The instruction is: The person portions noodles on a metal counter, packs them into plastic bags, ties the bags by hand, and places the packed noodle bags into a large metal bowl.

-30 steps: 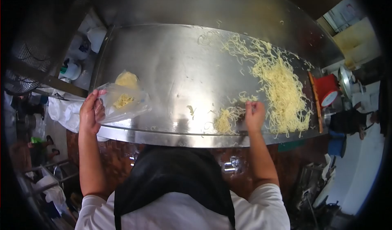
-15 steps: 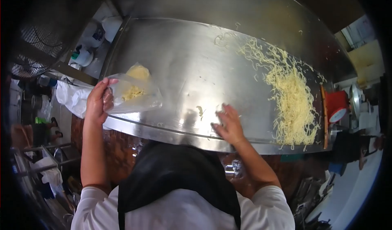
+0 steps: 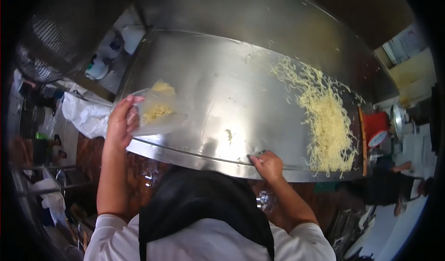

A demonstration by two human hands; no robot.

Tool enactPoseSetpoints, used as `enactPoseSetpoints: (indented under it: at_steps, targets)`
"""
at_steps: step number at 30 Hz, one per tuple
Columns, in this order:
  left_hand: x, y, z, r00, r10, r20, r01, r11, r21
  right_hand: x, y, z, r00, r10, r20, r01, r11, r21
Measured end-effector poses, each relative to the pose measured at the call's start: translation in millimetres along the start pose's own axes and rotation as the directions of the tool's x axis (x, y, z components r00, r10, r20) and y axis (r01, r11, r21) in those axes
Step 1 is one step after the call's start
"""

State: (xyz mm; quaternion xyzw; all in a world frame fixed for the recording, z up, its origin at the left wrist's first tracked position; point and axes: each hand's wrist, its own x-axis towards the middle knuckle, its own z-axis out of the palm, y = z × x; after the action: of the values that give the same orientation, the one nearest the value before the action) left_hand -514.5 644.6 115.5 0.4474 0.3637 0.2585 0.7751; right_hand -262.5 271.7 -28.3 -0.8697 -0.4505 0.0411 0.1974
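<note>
My left hand grips the edge of a clear plastic bag over the left end of the steel table. Short noodle scraps show through the bag, and a pale yellow piece shows at its far side. My right hand is at the table's front edge with its fingers curled closed; whatever they may pinch is too small to make out. A small scrap lies on the steel to its left. Farther right spreads a heap of loose yellow noodles.
A wooden stick lies along the table's right end, beside a red scale. White plastic sheeting hangs at the left end. White jugs stand beyond it, near a wire-caged fan. Another person is at far right.
My right hand has dropped toward the table's front edge and its spread fingers have curled closed. My left hand still holds the bag. The view has shifted slightly.
</note>
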Motion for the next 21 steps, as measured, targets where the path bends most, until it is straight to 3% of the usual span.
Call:
enactPoseSetpoints:
  at_steps: [3, 4, 7, 9, 10, 12, 14, 16, 17, 20, 21]
  targets:
    - [0, -3, 5, 0.999, 0.043, -0.008, -0.043, 0.999, 0.01, 29, -13, 19, 0.974, 0.18, 0.135, -0.208, 0.95, 0.235]
    - [0, -4, 6, 0.998, 0.056, -0.022, -0.055, 0.998, 0.018, 50, -38, 7, 0.906, 0.343, 0.249, -0.417, 0.83, 0.371]
    - [2, -7, 7, 0.998, 0.064, -0.019, -0.063, 0.997, 0.053, 106, -106, -13, 0.936, 0.263, 0.234, -0.352, 0.668, 0.656]
    - [2, -10, 10, 0.993, 0.114, -0.009, -0.112, 0.984, 0.135, 132, -162, -28, 0.966, 0.078, 0.248, -0.253, 0.497, 0.83]
    - [0, -10, 14, 0.992, 0.124, -0.002, -0.122, 0.981, 0.149, 142, -189, -29, 0.969, 0.01, 0.247, -0.235, 0.355, 0.905]
    - [-2, -9, 21, 0.987, 0.159, -0.006, -0.158, 0.98, 0.122, 156, -245, -31, 0.95, -0.117, 0.288, -0.299, -0.091, 0.95]
    - [-5, -10, 23, 0.978, 0.206, -0.032, -0.205, 0.978, 0.041, 184, -272, 34, 0.967, -0.253, 0.038, 0.029, 0.255, 0.967]
    - [-5, -14, 12, 0.967, 0.224, -0.123, -0.219, 0.974, 0.054, 197, -268, 72, 0.837, -0.518, 0.176, 0.286, 0.688, 0.666]
    - [-3, -9, 5, 0.955, 0.242, -0.168, -0.235, 0.97, 0.066, 206, -277, 74, 0.752, -0.596, 0.281, 0.455, 0.778, 0.433]
    - [-11, -7, -15, 0.953, 0.239, -0.187, -0.24, 0.971, 0.019, 215, -289, 53, 0.697, -0.565, 0.441, 0.346, 0.804, 0.484]
    - [-13, -10, -20, 0.951, 0.228, -0.206, -0.232, 0.973, 0.004, 212, -295, 46, 0.738, -0.527, 0.422, 0.347, 0.832, 0.433]
